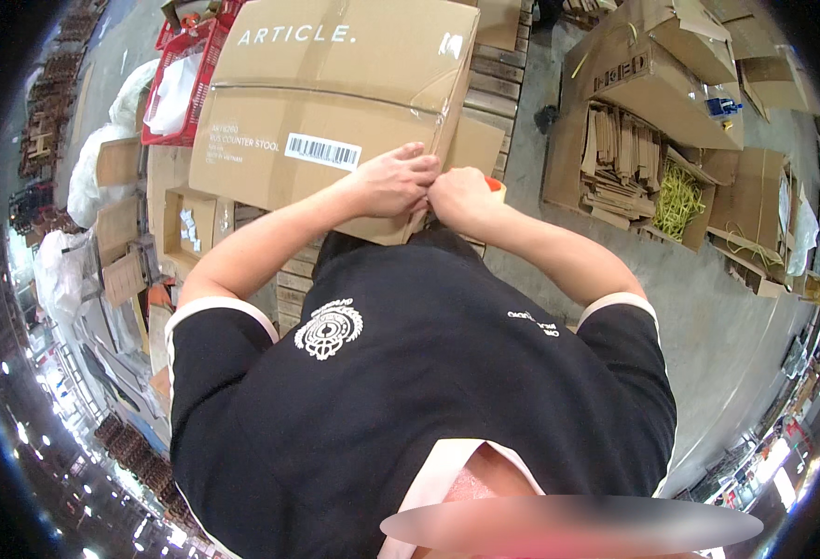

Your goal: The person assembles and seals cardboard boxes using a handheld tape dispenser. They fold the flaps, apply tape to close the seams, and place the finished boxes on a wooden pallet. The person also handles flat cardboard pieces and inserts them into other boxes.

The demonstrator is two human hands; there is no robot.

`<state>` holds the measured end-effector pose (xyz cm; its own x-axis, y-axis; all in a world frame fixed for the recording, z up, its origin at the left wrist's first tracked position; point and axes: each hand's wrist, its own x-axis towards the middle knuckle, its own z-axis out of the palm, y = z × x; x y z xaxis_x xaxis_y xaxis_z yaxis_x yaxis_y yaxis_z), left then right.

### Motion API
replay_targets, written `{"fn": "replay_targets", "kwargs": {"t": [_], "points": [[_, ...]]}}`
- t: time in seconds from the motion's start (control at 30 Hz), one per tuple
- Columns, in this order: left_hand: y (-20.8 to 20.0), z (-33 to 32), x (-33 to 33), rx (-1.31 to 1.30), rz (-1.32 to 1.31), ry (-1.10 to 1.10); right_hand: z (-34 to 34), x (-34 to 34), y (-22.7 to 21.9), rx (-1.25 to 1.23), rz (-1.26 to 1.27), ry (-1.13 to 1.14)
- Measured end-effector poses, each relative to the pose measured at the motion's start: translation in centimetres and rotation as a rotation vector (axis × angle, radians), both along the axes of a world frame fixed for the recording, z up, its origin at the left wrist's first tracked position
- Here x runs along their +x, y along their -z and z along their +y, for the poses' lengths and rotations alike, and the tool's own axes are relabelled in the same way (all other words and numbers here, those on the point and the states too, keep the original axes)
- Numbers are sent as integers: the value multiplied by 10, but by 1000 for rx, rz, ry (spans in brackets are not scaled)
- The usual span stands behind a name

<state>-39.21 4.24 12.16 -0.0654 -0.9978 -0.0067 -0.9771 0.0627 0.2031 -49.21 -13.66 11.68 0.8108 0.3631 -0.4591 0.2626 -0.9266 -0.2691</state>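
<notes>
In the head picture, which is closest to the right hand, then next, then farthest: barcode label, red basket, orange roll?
1. Orange roll, just right of the right hand.
2. Barcode label, left, on the cardboard box.
3. Red basket, far left.

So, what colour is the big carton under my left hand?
The carton is plain brown; it shows best in the head view.
</notes>
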Motion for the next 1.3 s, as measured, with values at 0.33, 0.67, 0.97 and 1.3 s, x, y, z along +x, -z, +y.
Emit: {"fn": "replay_targets", "kwargs": {"t": [0.33, 0.67, 0.97, 1.3], "points": [[13, -18, 29, -107, -21, -302, -155, 112, -53, 379, -429, 940], [30, 54, 77, -167, 130, -608, -166, 256, -39, 259, -342, 1225], [34, 59, 81, -216, 196, -572, -148, 226, -28, 576, -196, 1350], [22, -52, 139, -502, 244, 99, 55, -20, -73, 447, -72, 1396]]}}
